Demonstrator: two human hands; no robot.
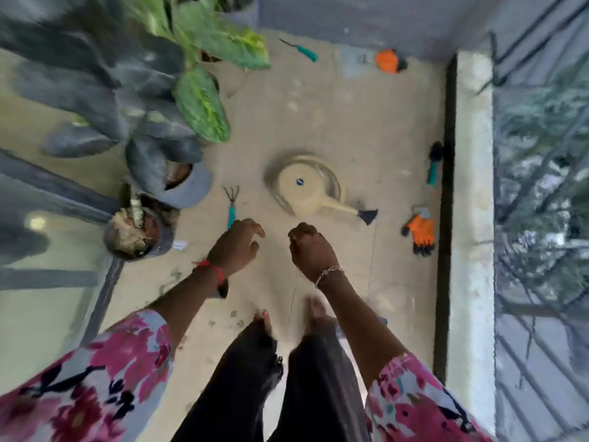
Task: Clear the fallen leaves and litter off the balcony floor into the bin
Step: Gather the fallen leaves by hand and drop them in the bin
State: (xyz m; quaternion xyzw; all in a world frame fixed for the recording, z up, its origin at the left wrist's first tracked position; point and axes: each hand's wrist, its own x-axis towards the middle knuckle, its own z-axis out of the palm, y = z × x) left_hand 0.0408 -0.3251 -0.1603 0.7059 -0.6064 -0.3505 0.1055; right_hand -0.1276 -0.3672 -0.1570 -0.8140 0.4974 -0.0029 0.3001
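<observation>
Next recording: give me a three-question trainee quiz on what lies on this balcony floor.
1. True or false: the watering can stands between the hand rake and the orange glove by the ledge.
2. How many teal-handled tools lie on the floor?
3. The can's spout points toward: A the potted plants; B the orange glove; C the person's feet.
Key: 1 true. 2 three: the rake, one near the far wall, one by the ledge. 3 B.
</observation>
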